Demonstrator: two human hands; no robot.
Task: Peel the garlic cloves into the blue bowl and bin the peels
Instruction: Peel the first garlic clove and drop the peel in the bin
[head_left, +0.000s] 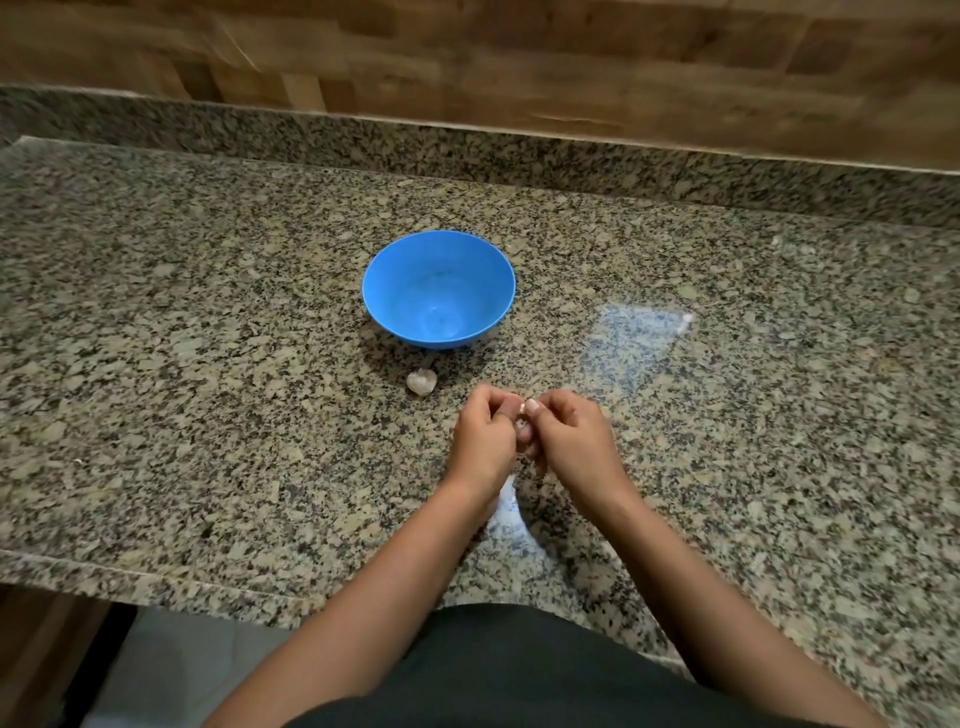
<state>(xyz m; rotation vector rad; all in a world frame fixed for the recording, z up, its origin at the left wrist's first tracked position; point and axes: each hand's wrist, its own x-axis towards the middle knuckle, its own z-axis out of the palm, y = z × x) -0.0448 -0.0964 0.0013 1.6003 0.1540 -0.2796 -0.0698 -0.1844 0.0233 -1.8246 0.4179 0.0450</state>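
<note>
1. Granite counter (156, 312) stretches wide leftward.
2. Garlic piece (422, 382) lies just before the blue bowl (405, 291), not touching.
3. Left hand (485, 434) and right hand (566, 441) together pinch a mostly hidden clove (522, 425) near the front edge.

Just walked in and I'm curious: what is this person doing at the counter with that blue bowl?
A person stands at a granite counter, peeling garlic by hand. The left hand and right hand are brought together, pinching a small pale garlic clove between them, mostly hidden by the fingers. The blue bowl beyond the hands looks empty, so no peeled clove is in it yet. Another garlic piece lies on the counter just in front of the bowl. No bin is in view.
</note>
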